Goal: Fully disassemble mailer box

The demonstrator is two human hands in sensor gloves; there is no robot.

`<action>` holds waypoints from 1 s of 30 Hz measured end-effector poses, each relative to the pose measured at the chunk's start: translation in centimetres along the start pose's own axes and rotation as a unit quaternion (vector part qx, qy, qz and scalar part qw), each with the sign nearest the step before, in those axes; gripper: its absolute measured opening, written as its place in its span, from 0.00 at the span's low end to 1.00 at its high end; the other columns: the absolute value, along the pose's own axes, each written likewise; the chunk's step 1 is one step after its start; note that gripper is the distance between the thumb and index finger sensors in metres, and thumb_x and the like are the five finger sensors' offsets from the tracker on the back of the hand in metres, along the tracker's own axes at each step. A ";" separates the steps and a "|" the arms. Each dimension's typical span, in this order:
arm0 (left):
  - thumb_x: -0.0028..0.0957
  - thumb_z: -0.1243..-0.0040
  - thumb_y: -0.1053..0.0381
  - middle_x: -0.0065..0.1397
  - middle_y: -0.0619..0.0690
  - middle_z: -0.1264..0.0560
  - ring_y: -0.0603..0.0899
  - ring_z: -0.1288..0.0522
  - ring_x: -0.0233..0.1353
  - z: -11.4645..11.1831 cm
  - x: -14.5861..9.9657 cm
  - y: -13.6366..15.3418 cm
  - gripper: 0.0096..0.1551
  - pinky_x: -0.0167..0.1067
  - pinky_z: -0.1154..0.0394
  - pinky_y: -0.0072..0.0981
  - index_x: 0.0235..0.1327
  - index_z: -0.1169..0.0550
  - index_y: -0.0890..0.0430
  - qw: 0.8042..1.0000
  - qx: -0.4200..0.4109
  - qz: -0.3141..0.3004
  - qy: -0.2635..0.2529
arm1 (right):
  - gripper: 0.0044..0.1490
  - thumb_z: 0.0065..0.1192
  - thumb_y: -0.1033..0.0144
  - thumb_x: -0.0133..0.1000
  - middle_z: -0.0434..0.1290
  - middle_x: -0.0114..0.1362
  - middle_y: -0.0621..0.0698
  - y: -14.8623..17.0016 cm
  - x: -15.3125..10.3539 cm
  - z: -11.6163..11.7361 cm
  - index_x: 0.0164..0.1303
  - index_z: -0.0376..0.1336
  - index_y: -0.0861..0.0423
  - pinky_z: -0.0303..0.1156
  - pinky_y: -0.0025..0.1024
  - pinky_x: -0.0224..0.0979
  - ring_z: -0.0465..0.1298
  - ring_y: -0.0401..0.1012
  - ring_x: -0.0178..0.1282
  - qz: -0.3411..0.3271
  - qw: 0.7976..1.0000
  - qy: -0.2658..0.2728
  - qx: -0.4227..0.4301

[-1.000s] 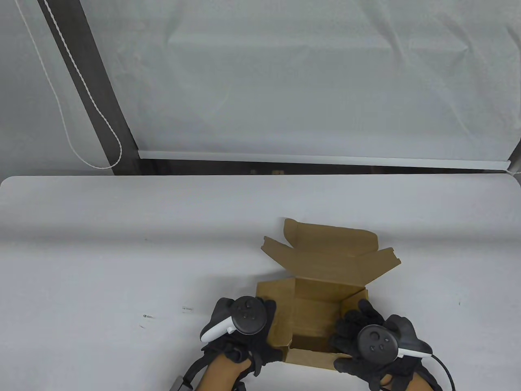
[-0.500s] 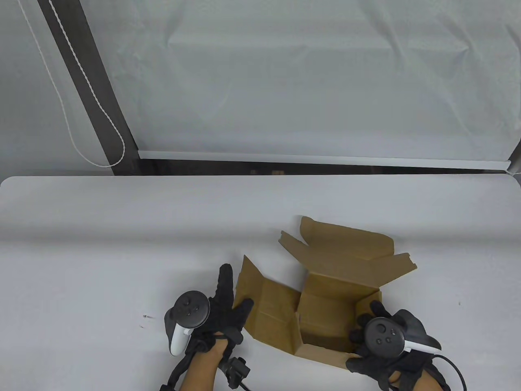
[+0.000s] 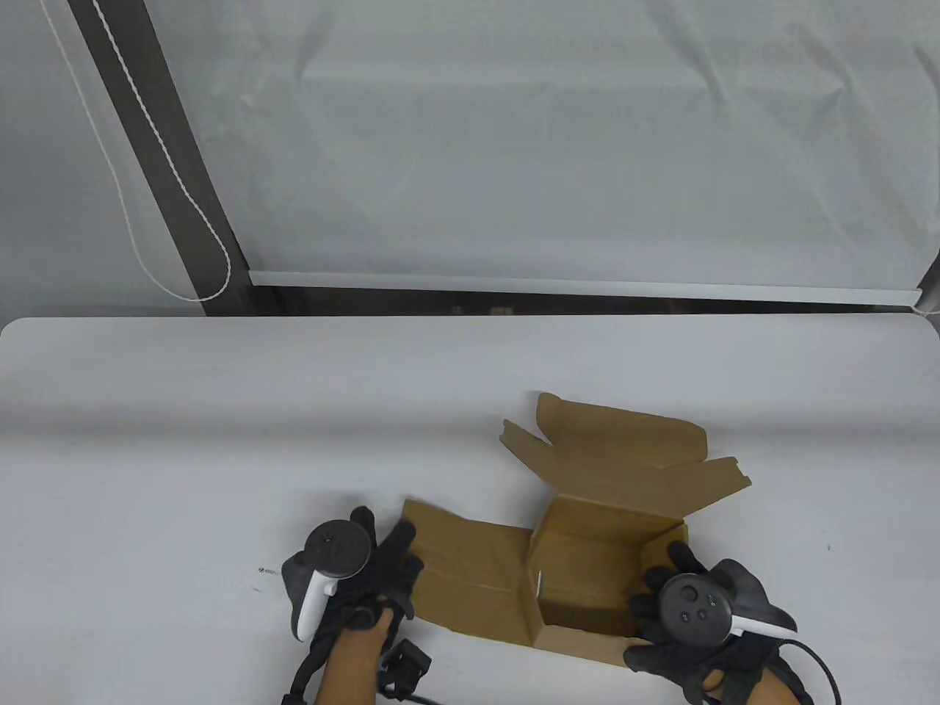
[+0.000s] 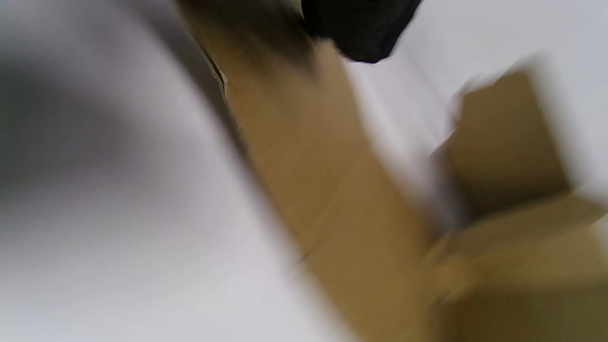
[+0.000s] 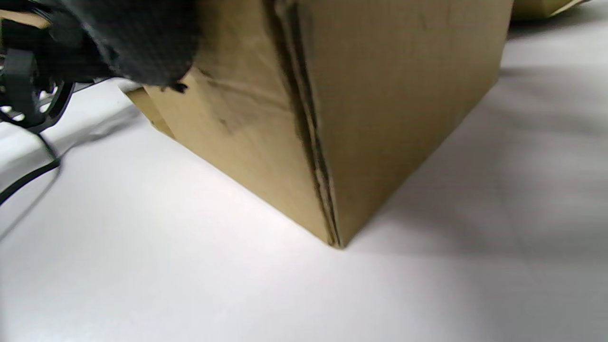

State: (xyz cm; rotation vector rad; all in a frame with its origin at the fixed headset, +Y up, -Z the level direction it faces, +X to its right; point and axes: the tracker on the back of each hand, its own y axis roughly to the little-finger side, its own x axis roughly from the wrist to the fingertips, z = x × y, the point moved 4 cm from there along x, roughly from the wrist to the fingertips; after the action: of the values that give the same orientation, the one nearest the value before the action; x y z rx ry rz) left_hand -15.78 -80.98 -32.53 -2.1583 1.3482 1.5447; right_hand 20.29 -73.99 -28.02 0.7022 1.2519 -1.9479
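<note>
Mailer box (image 3: 587, 558): brown corrugated cardboard, partly taken apart, near the front edge of the white surface (image 3: 220, 440), right of centre. Lid (image 3: 624, 459) open and tipped back on the far side, its two side tabs spread outward. Left wall panel (image 3: 470, 573) folded out and lying nearly flat on the surface. Far, right and near walls upright around the open cavity. In the right wrist view a lower corner of the box (image 5: 332, 190) sits flush on the surface, a double-layer seam running up that corner.

Left hand (image 3: 367, 573): black sensor glove, tracker on its back. Fingers (image 3: 400, 547) spread and extended, lying on the outer end of the folded-out panel; not curled around it. Left wrist view heavily blurred; one dark fingertip (image 4: 361, 28) shows at the top edge against the cardboard.

Right hand (image 3: 683, 609): black glove, tracker on its back, at the near right corner of the box. Fingers (image 3: 679, 554) wrapped over the top edge of the right wall, gripping it; thumb against the near wall outside.

Cable (image 3: 815, 661): black, trailing from the right wrist toward the bottom edge
</note>
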 end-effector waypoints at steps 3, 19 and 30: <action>0.62 0.47 0.40 0.80 0.53 0.78 0.65 0.83 0.78 -1.2 0.1 -0.9 0.47 0.64 0.85 0.65 0.84 0.55 0.51 0.997 0.065 -0.009 0.041 | 0.33 0.65 0.46 0.58 0.70 0.80 0.66 -0.6 0.1 0.1 0.57 0.79 0.59 0.23 0.63 0.81 0.56 0.66 0.82 -0.015 1.000 0.011 -0.005; 0.61 0.50 0.36 0.80 0.52 0.79 0.70 0.75 0.80 -6.0 -3.4 -10.9 0.47 0.67 0.77 0.71 0.84 0.53 0.54 0.966 0.114 -0.231 -0.022 | 0.35 0.62 0.44 0.58 0.74 0.77 0.63 -6.6 1.6 1.0 0.60 0.78 0.59 0.30 0.70 0.81 0.67 0.62 0.78 -0.146 0.987 0.069 -0.023; 0.61 0.49 0.36 0.80 0.50 0.78 0.69 0.75 0.80 -5.9 -3.6 -10.6 0.51 0.67 0.77 0.71 0.82 0.60 0.55 0.966 0.104 -0.237 -0.014 | 0.41 0.51 0.42 0.61 0.57 0.91 0.56 0.8 -1.2 -2.7 0.77 0.65 0.57 0.43 0.74 0.81 0.56 0.54 0.92 -0.077 0.972 0.173 0.139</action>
State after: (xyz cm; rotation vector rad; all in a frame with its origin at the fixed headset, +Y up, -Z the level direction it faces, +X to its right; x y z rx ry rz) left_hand -4.17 -76.27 -30.64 -2.1113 0.8491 1.1861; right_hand 21.89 -71.38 -28.61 1.1574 1.2757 -2.2237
